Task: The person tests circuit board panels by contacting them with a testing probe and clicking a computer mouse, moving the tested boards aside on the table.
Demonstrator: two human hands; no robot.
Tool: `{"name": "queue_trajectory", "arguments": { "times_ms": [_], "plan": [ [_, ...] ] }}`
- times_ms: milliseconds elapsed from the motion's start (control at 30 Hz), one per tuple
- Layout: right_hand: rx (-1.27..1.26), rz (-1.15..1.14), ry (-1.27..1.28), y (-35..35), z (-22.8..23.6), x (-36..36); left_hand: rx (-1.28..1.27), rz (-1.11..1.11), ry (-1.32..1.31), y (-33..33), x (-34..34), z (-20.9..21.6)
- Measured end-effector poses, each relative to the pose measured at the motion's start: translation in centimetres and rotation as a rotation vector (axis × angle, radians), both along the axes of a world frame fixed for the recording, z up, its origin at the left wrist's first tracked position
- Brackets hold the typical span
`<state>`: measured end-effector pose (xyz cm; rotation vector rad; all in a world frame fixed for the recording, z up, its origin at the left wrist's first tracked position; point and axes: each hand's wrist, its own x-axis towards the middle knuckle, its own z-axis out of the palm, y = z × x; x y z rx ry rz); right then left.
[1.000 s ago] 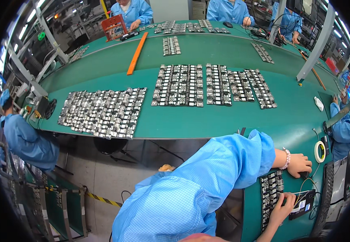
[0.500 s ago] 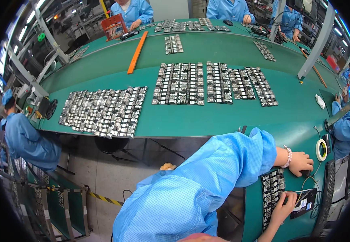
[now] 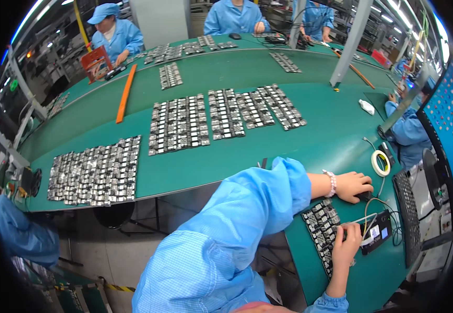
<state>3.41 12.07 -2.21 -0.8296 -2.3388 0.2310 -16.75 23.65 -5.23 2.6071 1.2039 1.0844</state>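
In the head view, the strip of circuit boards [image 3: 320, 229] lies on the counter [image 3: 299, 245] just left of the nearer right hand [image 3: 346, 242], its long axis running far-left to near-right. That hand's fingers bend together beside a thin white lead [image 3: 365, 218], any pinch unclear; the left hand [image 3: 353, 187], farther off, curls over a black mouse [image 3: 364, 196].

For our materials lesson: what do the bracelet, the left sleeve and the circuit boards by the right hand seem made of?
Bracelet: perhaps glass or plastic, slightly shiny; rounded pale beads show.
Left sleeve: matte woven cloth, likely synthetic; soft folds, fine grid.
Circuit boards: probably dark laminate with shiny metal parts; silvery patches.
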Motion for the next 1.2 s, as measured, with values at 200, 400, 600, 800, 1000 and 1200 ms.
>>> {"name": "queue_trajectory", "arguments": {
  "times_ms": [200,400,600,800,1000,1200],
  "plan": [
    [0.032,-0.040,0.001,0.02,-0.26,0.17,-0.026,0.011,0.018,-0.22,-0.10,0.60],
    [-0.002,-0.035,0.010,-0.13,-0.07,-0.24,-0.074,0.019,0.042,-0.48,-0.64,0.84],
    [0.026,-0.056,0.009,-0.04,-0.25,0.01,-0.020,0.019,0.042,0.08,-0.29,0.37],
    [0.001,-0.053,0.010,-0.06,-0.34,-0.11,-0.020,0.031,0.041,0.00,-0.48,0.23],
    [-0.003,-0.066,-0.012,0.02,-0.51,0.23,-0.097,0.022,0.063,-0.45,-0.18,1.01],
    [-0.041,-0.072,-0.019,-0.14,-0.39,0.20,-0.084,0.022,0.056,-0.50,-0.13,0.99]
  ]
}}
